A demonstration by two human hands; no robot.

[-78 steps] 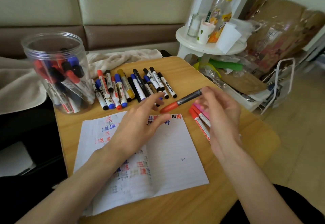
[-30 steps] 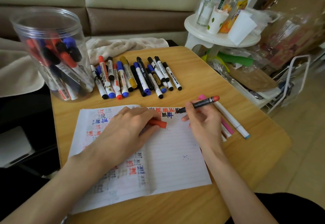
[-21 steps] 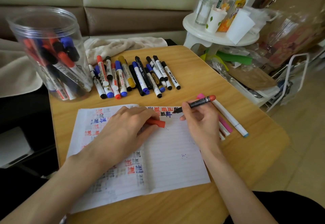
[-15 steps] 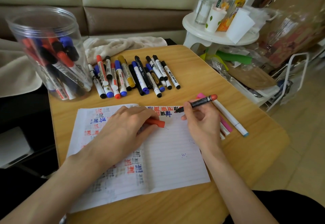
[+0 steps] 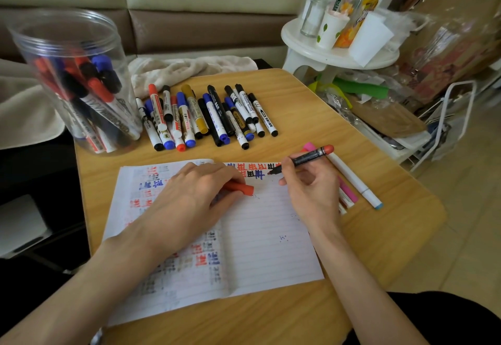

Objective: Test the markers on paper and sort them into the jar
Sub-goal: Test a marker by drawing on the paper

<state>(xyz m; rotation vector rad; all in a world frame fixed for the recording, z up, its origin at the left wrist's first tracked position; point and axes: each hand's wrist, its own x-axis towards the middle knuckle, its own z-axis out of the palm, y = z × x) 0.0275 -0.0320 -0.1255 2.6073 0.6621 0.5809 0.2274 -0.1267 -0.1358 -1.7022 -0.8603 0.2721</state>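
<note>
Wooden tabletop (image 5: 379,236) carries a lined paper (image 5: 265,250) nearest to the person. On it rests the left hand (image 5: 189,201), its fingers curled round a red cap (image 5: 241,189). The right hand (image 5: 311,193) pinches a black marker (image 5: 306,158), its tip on the paper's far edge. Behind lie loose markers (image 5: 211,117) in a row; further left stands the clear jar (image 5: 67,79) with markers inside.

Black marker (image 5: 303,160) – red end; red cap (image 5: 240,188); white lined paper (image 5: 265,239); clear jar (image 5: 67,73).

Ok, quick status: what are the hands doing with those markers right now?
Right hand grips uncapped marker, tip on paper. Left hand holds red cap, resting on it. Nothing in the way.
</note>
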